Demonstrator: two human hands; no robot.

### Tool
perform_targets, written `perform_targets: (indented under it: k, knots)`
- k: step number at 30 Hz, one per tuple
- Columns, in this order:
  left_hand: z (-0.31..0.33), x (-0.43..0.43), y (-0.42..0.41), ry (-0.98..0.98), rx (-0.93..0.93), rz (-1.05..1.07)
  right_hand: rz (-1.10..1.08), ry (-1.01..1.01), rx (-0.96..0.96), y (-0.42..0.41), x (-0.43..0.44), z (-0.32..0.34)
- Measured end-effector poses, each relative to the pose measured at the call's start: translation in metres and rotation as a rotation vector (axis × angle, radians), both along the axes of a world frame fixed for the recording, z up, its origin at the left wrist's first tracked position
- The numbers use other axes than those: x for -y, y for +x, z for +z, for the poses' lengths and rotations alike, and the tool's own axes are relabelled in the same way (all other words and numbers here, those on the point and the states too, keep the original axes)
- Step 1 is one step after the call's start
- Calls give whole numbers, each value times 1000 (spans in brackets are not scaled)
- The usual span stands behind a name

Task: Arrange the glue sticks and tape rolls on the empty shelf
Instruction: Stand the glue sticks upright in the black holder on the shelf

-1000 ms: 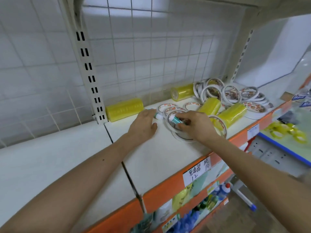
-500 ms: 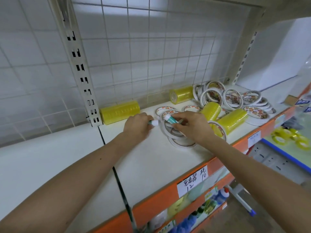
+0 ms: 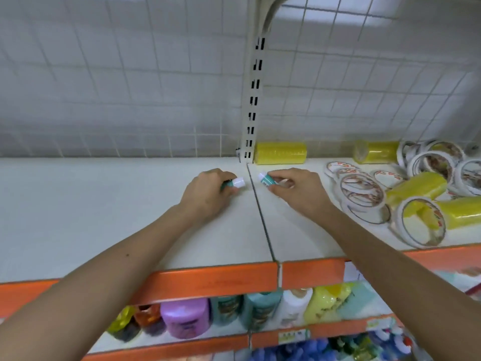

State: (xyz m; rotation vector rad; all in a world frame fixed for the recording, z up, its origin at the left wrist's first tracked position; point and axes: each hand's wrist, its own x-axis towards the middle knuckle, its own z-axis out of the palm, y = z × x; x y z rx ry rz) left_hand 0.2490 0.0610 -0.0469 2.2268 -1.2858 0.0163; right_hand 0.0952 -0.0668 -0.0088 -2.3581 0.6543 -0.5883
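My left hand grips a teal glue stick with a white cap, low over the bare white shelf, just left of the seam between the two shelf boards. My right hand pinches a second teal glue stick just right of that seam. White tape rolls lie flat and stacked to the right of my right hand. Yellow tape packs lie along the back wall and at the far right.
A slotted upright post stands at the back between the shelf boards, with wire grid behind. An orange edge strip runs along the shelf front. Bottles fill the shelf below.
Both hands, each holding a glue stick, have moved left away from the tape rolls to the seam between the shelf boards. My view has swung left.
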Motion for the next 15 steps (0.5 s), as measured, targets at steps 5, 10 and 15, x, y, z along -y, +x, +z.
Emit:
perform_targets:
  k: [5, 10, 15]
  knots:
    - [3, -78, 26, -6, -10, 107, 130, 95, 4, 44, -57, 1]
    - [8, -175, 62, 12, 4, 207, 250, 51, -32, 89, -136, 4]
    - [12, -283, 98, 40, 23, 273, 324, 105, -48, 139, -232, 5]
